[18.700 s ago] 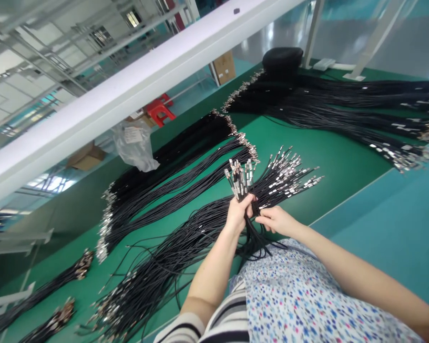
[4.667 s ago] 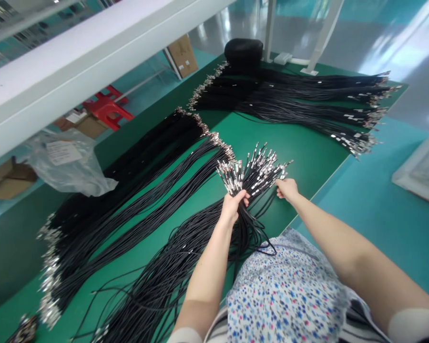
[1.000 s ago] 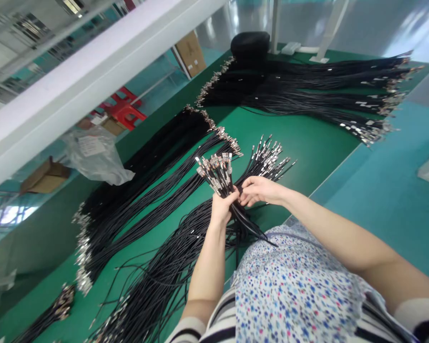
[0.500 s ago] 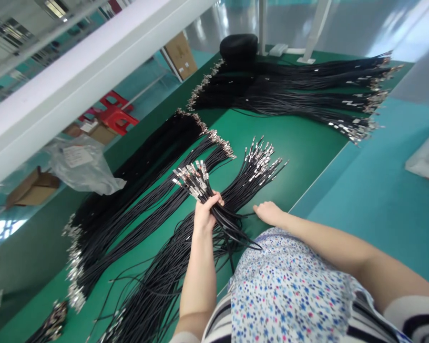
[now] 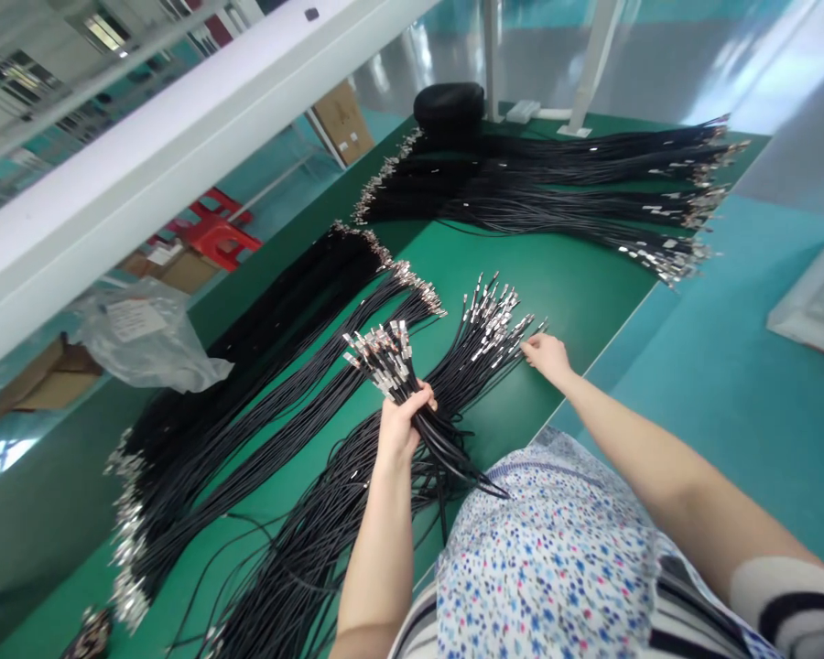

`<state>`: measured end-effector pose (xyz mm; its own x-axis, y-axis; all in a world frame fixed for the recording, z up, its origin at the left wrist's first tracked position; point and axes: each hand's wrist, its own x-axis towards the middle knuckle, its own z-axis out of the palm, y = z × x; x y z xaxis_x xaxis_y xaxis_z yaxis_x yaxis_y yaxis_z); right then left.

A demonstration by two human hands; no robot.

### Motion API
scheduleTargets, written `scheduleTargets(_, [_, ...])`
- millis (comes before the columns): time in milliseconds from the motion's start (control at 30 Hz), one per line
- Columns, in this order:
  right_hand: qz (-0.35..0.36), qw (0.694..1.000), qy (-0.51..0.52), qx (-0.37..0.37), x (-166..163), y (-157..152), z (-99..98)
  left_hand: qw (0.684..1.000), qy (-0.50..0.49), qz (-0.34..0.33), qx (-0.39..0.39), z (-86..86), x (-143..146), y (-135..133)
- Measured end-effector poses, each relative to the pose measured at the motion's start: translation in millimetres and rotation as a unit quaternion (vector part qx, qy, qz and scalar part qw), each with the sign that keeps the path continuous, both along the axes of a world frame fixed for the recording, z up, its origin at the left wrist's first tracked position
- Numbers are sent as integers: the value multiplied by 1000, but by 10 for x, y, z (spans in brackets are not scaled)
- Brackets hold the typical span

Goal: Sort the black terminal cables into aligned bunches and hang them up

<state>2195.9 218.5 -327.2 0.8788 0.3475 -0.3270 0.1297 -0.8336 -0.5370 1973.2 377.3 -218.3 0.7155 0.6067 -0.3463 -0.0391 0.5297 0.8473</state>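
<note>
My left hand [image 5: 404,423] is wrapped round a bundle of black cables [image 5: 446,448], whose silvery metal terminals [image 5: 384,357] fan out above the fist. Beyond it, a loose pile of similar cables [image 5: 316,513] lies slantwise on the green table, its terminal ends [image 5: 498,320] spread toward the upper right. At the right edge of those ends is my right hand [image 5: 547,357], thumb and fingertips pinched together on the end part of a single cable. The exact contact at the fingertips is small and partly hidden.
Sorted cable bundles [image 5: 261,339] lie along the left side of the green table [image 5: 549,275]; more bundles [image 5: 556,174] lie at the back. A black coil [image 5: 449,108] sits behind them. A white beam [image 5: 199,137] crosses above left, near a plastic bag [image 5: 147,339].
My right hand has moved up and away from my body, from beside the held bundle to the loose cables' terminal ends. My left hand keeps its grip on the bundle.
</note>
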Motion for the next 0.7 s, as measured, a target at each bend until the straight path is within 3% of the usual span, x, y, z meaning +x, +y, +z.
scheduleTargets(167, [-58, 997, -18, -51, 24, 201, -109, 1000, 16, -17, 14, -28, -1, -52])
scheduleTargets(467, [-65, 993, -21, -101, 0, 259, 32, 999, 8, -32, 16, -57, 1, -30])
scheduleTargets(600, [-19, 990, -111, -80, -42, 230, 257, 999, 10, -26, 20, -74, 27, -22])
scheduleTargets(700, [42, 979, -201, 7, -203, 250, 600, 999, 18, -26, 11, -79, 79, -44])
